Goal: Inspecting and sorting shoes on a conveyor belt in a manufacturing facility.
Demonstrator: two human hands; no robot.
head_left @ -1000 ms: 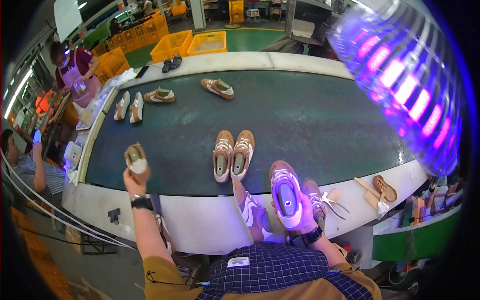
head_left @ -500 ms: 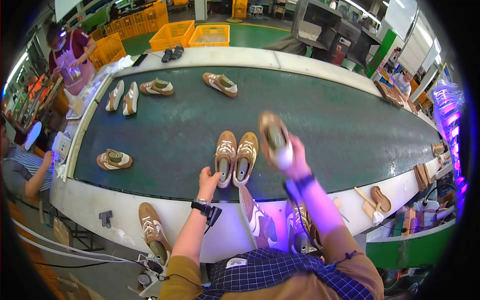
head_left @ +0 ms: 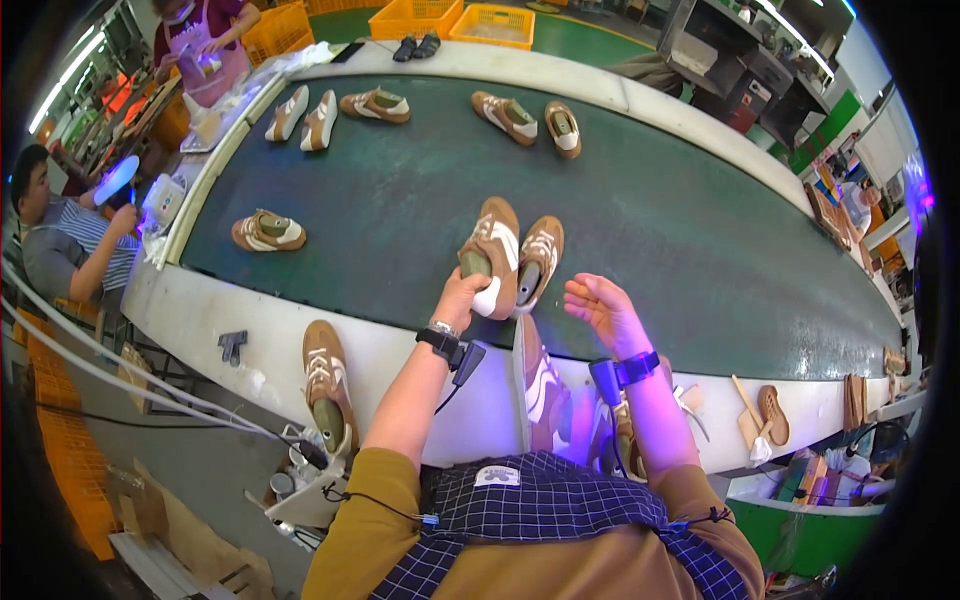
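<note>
My left hand point(head_left: 463, 300) is closed round the heel of a brown suede sneaker point(head_left: 497, 245) with white side stripes, lifting or tilting it off the green belt. Touching it on the right is its look-alike, a second sneaker point(head_left: 541, 250), toe pointing away. My right hand point(head_left: 606, 308) hovers just right of that pair, fingers loosely bent and apart, holding nothing. Below the pair, on the pale ledge, another sneaker point(head_left: 543, 395) lies on its side under purple light. One more shoe point(head_left: 617, 440) is partly hidden by my right forearm.
Several sneakers stand along the far belt point(head_left: 400, 200), among them one point(head_left: 563, 129) at its far middle. On the near ledge point(head_left: 270, 340) are a single sneaker point(head_left: 327, 380), a dark grey tool point(head_left: 232, 347) and a brown sole point(head_left: 773, 415). Co-workers sit or stand at left.
The sneaker in my right hand has left it, and one now stands beside the far shoe. My left hand has taken hold of the left sneaker of the near pair. The view has shifted.
</note>
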